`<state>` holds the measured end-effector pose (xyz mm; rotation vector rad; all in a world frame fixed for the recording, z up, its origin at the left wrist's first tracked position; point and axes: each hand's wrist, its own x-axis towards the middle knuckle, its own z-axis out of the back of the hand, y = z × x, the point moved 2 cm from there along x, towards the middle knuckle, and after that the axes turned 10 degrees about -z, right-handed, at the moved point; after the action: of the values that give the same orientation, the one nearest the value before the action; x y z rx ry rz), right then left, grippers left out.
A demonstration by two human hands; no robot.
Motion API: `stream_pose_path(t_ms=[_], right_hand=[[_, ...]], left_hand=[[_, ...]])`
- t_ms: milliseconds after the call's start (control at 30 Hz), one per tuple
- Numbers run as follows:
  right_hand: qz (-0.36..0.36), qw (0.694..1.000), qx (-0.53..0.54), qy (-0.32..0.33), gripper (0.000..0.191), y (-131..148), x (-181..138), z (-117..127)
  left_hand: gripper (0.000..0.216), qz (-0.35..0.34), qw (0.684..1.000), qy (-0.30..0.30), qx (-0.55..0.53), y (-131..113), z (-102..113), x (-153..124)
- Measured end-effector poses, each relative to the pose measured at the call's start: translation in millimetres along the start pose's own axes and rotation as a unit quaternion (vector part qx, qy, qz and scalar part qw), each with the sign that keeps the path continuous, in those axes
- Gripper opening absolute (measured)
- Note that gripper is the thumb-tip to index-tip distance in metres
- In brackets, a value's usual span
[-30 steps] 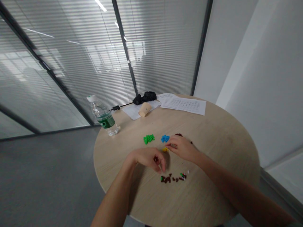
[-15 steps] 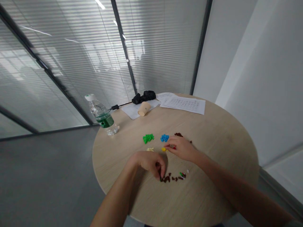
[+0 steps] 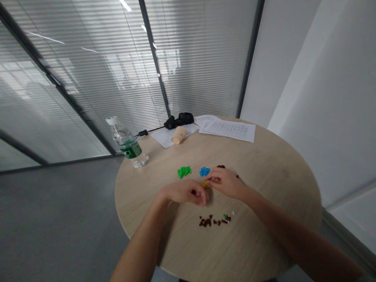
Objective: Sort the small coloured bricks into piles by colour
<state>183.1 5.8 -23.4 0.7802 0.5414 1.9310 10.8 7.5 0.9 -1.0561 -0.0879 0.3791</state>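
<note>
Head view: left hand [image 3: 185,193] curled, fingertips pinched on a small dark bead [image 3: 193,192]. Right hand [image 3: 225,182] just beside it, fingers bunched; whether it held anything, cannot tell. Yellow beads [image 3: 205,184] lay between the hands. Dark bead scatter [image 3: 214,221] sat nearer the table [image 3: 264,219] edge; bare wood lay to the right.

We reach both bare forearms forward from below. Our left hand [image 3: 185,193] curls knuckles-up, its fingertips [image 3: 202,200] bent down and pinched together in a closed grip. Our right hand [image 3: 226,183] lies just beside it, palm down, fingers drawn together toward the left hand.
</note>
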Motion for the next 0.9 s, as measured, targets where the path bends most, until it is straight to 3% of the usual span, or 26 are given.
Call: stream_pose_path(t_ms=[200,300,600,900], right_hand=[[-0.097,0.982,0.154,0.043,0.019,-2,2,3],[-0.109,0.973,0.191,0.070,0.026,-3,1,0],[-0.181,0.926,0.321,0.083,0.031,-11,6,-8],[-0.185,0.916,0.342,0.094,0.036,-3,5,-1]], left_hand=[[0.014,0.005,0.972,-0.230,0.053,-2,14,3],[0.016,0.018,0.953,-0.296,0.069,2,16,4],[0.019,-0.023,0.938,-0.341,0.055,9,15,10],[0.015,-0.054,0.927,-0.360,0.091,4,15,10]])
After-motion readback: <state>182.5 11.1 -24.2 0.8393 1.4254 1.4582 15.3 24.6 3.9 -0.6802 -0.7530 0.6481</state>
